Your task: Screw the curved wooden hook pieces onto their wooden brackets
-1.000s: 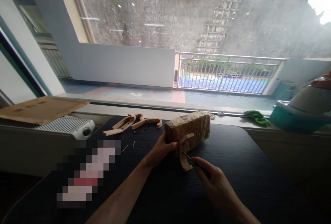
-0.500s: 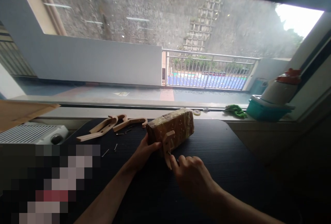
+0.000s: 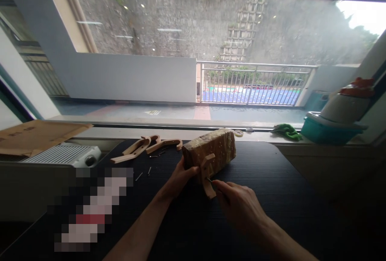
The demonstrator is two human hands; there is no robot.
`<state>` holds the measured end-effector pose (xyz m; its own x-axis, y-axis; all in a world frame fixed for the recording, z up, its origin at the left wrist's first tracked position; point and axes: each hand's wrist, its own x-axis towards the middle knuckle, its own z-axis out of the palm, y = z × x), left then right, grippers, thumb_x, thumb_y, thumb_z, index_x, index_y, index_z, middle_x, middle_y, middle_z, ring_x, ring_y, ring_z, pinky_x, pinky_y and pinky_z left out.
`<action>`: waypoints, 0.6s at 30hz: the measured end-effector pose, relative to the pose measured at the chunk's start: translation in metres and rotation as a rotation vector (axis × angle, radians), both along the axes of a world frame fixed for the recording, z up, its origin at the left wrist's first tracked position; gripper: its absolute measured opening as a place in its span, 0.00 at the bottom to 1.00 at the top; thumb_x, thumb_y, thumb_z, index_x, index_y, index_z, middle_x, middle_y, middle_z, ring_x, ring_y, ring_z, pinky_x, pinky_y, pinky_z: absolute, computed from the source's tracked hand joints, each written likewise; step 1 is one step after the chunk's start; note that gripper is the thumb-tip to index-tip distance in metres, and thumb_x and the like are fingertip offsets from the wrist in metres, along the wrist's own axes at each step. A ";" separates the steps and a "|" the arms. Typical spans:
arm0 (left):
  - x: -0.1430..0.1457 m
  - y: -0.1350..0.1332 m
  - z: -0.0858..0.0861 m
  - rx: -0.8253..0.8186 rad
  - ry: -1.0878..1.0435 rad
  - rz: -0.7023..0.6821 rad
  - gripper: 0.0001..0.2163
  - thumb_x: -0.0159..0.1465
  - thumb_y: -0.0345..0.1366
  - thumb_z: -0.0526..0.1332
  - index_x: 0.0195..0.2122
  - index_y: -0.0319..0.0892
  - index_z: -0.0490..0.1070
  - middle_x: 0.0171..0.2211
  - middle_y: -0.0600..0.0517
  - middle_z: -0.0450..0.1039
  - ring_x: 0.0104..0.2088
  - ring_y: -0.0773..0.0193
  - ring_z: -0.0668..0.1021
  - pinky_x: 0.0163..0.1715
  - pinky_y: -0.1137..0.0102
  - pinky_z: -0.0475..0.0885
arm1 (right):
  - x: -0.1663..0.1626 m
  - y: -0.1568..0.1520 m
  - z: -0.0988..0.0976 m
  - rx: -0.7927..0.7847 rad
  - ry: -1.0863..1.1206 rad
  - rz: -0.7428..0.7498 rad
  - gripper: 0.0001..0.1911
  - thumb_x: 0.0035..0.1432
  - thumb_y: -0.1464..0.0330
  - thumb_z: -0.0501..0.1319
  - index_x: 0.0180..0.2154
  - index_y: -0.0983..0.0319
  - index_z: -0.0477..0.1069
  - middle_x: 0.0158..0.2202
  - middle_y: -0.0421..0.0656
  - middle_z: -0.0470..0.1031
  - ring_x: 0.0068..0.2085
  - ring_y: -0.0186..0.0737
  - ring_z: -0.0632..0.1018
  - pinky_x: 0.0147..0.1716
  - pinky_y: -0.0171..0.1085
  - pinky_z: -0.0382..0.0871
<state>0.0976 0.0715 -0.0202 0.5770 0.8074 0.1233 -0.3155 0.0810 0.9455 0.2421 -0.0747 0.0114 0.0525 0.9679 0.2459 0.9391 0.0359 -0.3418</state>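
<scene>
A brown block, wrapped in shiny tape and dotted with small pale spots, sits tilted on the black table. My left hand grips its left end, thumb along the near face. Against that face is a curved wooden hook with holes in it. My right hand is closed around a thin screwdriver, whose tip meets the hook's lower hole; the fist hides most of the handle. Farther left lie more wooden hooks, with several screws near them.
A blurred-out long object lies on the table at left. Beyond it are a radiator and a cardboard sheet. On the sill stand a green cloth, a tape roll and a teal box under a white bottle.
The view has swung left, so everything sits farther right in the picture. My right hand has turned slightly and drawn back from the hook, showing more of the screwdriver's shaft. My left hand keeps its grip.
</scene>
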 end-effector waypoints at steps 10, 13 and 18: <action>0.000 -0.003 0.003 -0.036 -0.039 -0.036 0.29 0.52 0.30 0.66 0.56 0.42 0.61 0.50 0.45 0.71 0.52 0.49 0.70 0.48 0.63 0.67 | -0.014 0.000 0.002 -0.051 -0.470 0.103 0.29 0.51 0.82 0.52 0.56 0.66 0.63 0.30 0.47 0.75 0.25 0.40 0.76 0.23 0.36 0.64; 0.001 -0.006 0.006 -0.036 -0.041 -0.036 0.31 0.53 0.30 0.65 0.58 0.44 0.58 0.50 0.45 0.70 0.53 0.50 0.70 0.48 0.63 0.67 | -0.008 0.003 -0.007 -0.040 -0.082 0.029 0.24 0.56 0.77 0.51 0.54 0.62 0.66 0.32 0.46 0.77 0.29 0.40 0.77 0.28 0.36 0.65; 0.001 -0.006 0.005 -0.031 -0.043 -0.036 0.27 0.53 0.30 0.65 0.54 0.44 0.62 0.50 0.46 0.71 0.50 0.52 0.72 0.47 0.64 0.68 | 0.002 0.008 -0.004 -0.125 0.575 -0.057 0.19 0.60 0.64 0.50 0.47 0.62 0.73 0.32 0.45 0.78 0.33 0.40 0.77 0.28 0.34 0.65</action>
